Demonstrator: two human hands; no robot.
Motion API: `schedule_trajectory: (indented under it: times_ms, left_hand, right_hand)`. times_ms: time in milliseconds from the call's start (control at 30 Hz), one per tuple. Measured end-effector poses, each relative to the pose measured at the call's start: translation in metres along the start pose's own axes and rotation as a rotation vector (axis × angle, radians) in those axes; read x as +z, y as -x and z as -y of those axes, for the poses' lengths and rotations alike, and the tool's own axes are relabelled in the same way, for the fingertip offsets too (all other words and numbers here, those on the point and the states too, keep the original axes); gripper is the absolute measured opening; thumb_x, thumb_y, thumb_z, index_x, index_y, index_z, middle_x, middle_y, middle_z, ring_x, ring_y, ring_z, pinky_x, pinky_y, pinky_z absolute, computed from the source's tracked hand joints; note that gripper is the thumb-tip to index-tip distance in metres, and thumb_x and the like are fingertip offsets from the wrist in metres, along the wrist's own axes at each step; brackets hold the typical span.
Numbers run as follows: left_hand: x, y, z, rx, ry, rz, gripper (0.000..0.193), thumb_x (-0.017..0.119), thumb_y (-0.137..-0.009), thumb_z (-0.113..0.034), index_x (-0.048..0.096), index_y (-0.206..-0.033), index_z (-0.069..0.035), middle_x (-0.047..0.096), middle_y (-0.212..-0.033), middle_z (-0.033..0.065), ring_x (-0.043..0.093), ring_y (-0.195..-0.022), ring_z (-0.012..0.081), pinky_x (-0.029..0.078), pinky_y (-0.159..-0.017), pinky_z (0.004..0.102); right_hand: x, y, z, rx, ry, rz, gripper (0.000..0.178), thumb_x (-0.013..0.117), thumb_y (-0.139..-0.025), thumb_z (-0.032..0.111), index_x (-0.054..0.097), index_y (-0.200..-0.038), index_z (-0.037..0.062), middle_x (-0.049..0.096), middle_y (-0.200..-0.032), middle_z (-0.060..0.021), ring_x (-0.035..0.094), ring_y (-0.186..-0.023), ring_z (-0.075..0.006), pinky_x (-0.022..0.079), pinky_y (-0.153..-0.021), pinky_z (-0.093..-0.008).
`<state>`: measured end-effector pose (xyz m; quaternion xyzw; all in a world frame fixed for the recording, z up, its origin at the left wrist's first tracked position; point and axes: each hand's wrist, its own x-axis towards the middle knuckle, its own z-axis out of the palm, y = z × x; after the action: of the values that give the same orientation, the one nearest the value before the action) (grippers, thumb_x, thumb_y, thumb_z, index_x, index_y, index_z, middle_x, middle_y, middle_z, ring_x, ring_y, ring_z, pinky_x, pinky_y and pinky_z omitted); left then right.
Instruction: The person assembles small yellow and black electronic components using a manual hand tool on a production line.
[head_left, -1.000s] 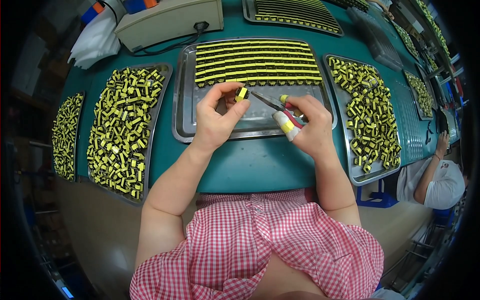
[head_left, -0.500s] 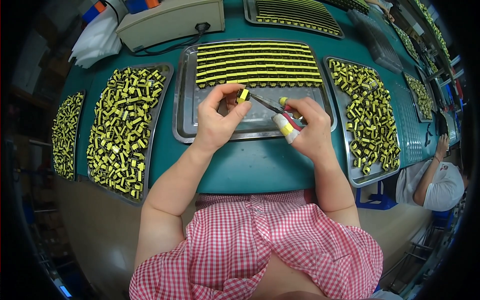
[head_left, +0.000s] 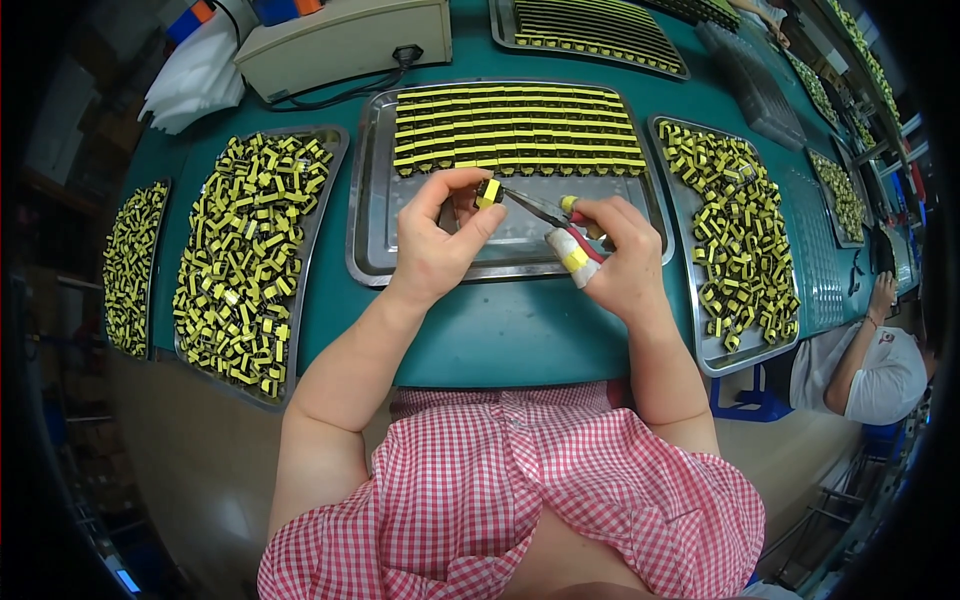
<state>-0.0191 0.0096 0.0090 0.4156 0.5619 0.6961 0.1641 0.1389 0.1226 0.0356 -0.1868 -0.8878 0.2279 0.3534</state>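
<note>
Between the thumb and fingers of my left hand (head_left: 437, 235) is a small transformer (head_left: 489, 193), black with yellow tape round it. My right hand (head_left: 622, 248) grips red-handled pliers (head_left: 541, 212) whose handles are partly wrapped in white and yellow tape. The pliers' narrow jaws reach the side of the transformer; whether they close on part of it is too small to tell. Both hands are over the near part of a metal tray (head_left: 440, 262). In the tray's far part stand tight rows of similar transformers (head_left: 520, 130).
Trays of loose transformers flank me: one at left (head_left: 245, 260), a smaller one farther left (head_left: 135, 270), one at right (head_left: 735, 235). A beige box (head_left: 345, 50) with a black cable stands at back left, beside white foam sheets (head_left: 190, 80). Another person (head_left: 862, 365) sits at far right.
The transformer has turned slightly in my left fingers, and its yellow face shows more. The pliers and my right hand have hardly moved.
</note>
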Motion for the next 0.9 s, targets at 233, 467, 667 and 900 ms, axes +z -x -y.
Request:
schedule_trajectory:
  times_ms: [233, 467, 667, 900]
  left_hand:
    - [0.0006, -0.0004, 0.0008, 0.015, -0.007, -0.012, 0.029, 0.069, -0.071, -0.005, 0.058, -0.097, -0.001, 0.056, -0.078, -0.0007, 0.046, -0.066, 0.0045, 0.04, -0.058, 0.018]
    - [0.0007, 0.0003, 0.0003, 0.02, -0.01, -0.021, 0.028, 0.069, -0.071, -0.005, 0.058, -0.097, -0.001, 0.056, -0.078, -0.001, 0.046, -0.066, 0.0045, 0.039, -0.058, 0.018]
    - [0.0019, 0.0003, -0.0015, 0.004, -0.012, -0.016, 0.028, 0.069, -0.071, -0.004, 0.058, -0.097, -0.001, 0.055, -0.077, -0.0014, 0.045, -0.065, 0.004, 0.039, -0.057, 0.0176]
    - [0.0019, 0.0008, -0.0002, 0.011, -0.035, -0.014, 0.029, 0.069, -0.071, -0.004, 0.058, -0.097, -0.001, 0.055, -0.077, -0.0013, 0.046, -0.065, 0.004, 0.039, -0.057, 0.0174]
  right_hand:
    - [-0.0003, -0.0002, 0.0005, 0.003, -0.001, -0.002, 0.028, 0.073, -0.065, 0.011, 0.061, -0.089, 0.0016, 0.059, -0.075, -0.008, 0.059, -0.065, -0.0191, 0.048, -0.056, -0.0267]
    - [0.0003, 0.0, 0.0007, 0.012, -0.006, 0.007, 0.029, 0.073, -0.065, 0.011, 0.061, -0.089, 0.0008, 0.059, -0.075, -0.0085, 0.06, -0.065, -0.0189, 0.048, -0.057, -0.0265]
    - [0.0002, 0.0003, 0.0005, 0.011, 0.001, 0.014, 0.028, 0.073, -0.065, 0.01, 0.061, -0.089, 0.0007, 0.059, -0.076, -0.0084, 0.06, -0.065, -0.0188, 0.048, -0.057, -0.0262]
    - [-0.0001, 0.001, 0.0001, 0.01, 0.004, 0.012, 0.028, 0.073, -0.065, 0.009, 0.061, -0.088, 0.0008, 0.058, -0.074, -0.0089, 0.059, -0.065, -0.0197, 0.047, -0.057, -0.0276]
